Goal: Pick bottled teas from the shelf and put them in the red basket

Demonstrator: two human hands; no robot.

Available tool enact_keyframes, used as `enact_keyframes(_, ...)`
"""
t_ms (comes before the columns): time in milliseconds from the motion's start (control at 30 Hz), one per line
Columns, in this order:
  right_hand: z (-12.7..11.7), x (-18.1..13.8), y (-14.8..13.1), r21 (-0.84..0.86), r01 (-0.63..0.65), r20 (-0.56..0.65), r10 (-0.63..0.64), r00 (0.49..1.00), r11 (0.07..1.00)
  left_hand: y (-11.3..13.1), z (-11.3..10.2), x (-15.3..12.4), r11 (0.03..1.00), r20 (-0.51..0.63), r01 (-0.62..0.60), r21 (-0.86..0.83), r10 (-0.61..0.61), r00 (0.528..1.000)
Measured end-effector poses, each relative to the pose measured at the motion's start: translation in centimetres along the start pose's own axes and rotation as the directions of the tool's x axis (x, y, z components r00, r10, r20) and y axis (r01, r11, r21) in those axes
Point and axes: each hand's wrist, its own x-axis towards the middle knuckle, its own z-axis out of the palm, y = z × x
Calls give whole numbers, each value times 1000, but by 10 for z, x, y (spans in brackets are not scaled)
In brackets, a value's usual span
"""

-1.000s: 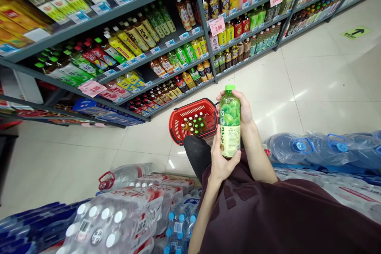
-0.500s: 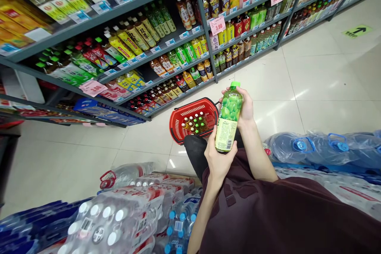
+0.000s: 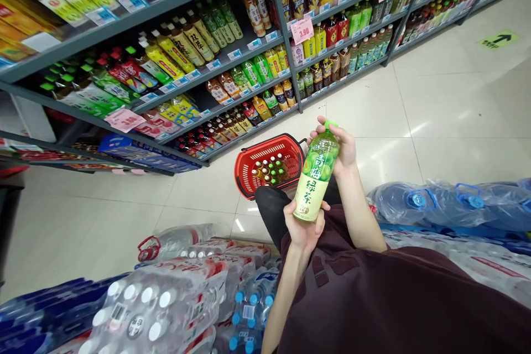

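In front of my body I hold a green tea bottle (image 3: pixel 314 174) with a green cap, a picture of green plums and a pale yellow-green lower label. It is tilted, cap end up and to the right. My left hand (image 3: pixel 305 228) is closed around its base. Near the cap, my right hand (image 3: pixel 344 149) grips the neck, with some fingers hidden behind the bottle. Just past my knee, a red shopping basket (image 3: pixel 244 163) stands on the floor. Inside it are several drink bottles (image 3: pixel 271 170) with white and green caps.
Grey shelves (image 3: pixel 232 58) packed with drinks run along the far side. Wrapped water bottle packs (image 3: pixel 153 298) are stacked at the lower left. Large water jugs (image 3: pixel 435 202) lie at my right. A green arrow sign (image 3: pixel 498 40) marks the tiled floor (image 3: pixel 365 105).
The bottle has been turned about its length. The barcode side faced me before, and now the front label with large characters does. My right-hand fingers have shifted around the neck.
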Motion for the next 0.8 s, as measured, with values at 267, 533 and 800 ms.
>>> enact_keyframes(267,3,-1,0,22,-2,2,2,1000,1000,-2,-6,2,998,23,33,-57,-32,999)
enact_keyframes(533,2,-2,-2,-7,10,-36,-10,999,1000,-2,1,0,1000,7,19,-13,-19,1000)
enact_keyframes(800,-3,9,9,-143,8,-40,-14,999,990,-12,0,-2,921,18,-217,323,223,975)
